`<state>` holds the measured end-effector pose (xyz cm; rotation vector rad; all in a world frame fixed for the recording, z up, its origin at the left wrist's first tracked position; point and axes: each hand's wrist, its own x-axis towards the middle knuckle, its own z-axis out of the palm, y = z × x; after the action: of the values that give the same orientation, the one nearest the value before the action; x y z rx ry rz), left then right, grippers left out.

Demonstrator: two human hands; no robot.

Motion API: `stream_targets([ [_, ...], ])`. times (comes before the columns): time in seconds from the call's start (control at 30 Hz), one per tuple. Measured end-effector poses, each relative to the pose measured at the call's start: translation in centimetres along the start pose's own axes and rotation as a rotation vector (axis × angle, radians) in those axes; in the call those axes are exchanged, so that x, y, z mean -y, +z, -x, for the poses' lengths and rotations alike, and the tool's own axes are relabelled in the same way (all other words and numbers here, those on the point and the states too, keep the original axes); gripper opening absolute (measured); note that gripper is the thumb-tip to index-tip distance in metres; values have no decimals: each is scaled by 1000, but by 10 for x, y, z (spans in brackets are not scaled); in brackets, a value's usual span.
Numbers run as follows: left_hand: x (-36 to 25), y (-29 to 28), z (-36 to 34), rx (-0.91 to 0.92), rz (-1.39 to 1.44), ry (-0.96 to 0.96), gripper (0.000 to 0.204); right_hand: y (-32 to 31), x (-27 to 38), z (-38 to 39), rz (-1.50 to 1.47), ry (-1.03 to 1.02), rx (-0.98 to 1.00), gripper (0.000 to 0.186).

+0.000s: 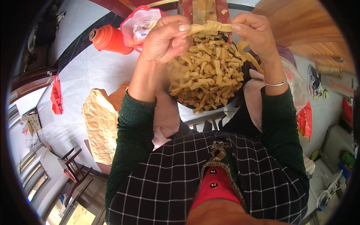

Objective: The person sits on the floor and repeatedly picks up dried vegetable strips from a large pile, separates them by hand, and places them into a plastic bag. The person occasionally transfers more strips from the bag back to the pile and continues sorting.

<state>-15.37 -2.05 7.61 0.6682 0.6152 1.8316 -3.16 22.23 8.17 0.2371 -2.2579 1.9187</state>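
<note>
A knotted, yellow-brown strip that looks like tofu skin [211, 27] is stretched level between my two hands. My left hand [168, 39] pinches its left end between thumb and fingers. At the other end, my right hand [257, 32] has thumb and forefinger closed on it. A loose, pale yellow strip [247, 56] dangles beside my right wrist; I cannot tell where its upper end is held. Below both hands, a heap of short knotted pieces [212, 75] of the same colour fills a dark round container [240, 95] in front of my lap.
Beyond the heap stands a reddish wooden surface [185, 9]. An orange flask [108, 39] lies near a red-and-white bag [137, 22] at far left. Crumpled brown paper [99, 120] lies left of my legs. Wooden panelling [311, 28] and a shoe [314, 80] are on the right.
</note>
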Motion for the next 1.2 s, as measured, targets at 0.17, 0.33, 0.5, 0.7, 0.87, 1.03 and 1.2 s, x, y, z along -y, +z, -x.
stream_targets([
  [0.17, -15, -11, 3, -266, -900, -148, 28, 17, -3, 3, 102, 9, -27, 15],
  [0.33, 20, 9, -6, -167, -1552, 60, 22, 38, -17, 3, 226, 26, 21, 16],
  [0.5, 16, -3, -9, -64, -1059, -459, 26, 27, -16, 9, 260, 168, 29, 19],
  [0.7, 21, -34, -37, -387, -1526, -217, 21, 18, -46, -23, 540, 162, -169, 20],
  [0.87, 30, -49, -53, -541, -1686, -196, 25, 21, -73, -40, 879, 199, -249, 20],
  [1.03, 25, -29, -39, -441, -1856, -487, 36, 24, -69, -37, 1201, 275, -280, 21],
  [1.2, 30, 8, -21, -417, -1457, -288, 54, 44, -32, -28, -39, 398, -118, 28],
])
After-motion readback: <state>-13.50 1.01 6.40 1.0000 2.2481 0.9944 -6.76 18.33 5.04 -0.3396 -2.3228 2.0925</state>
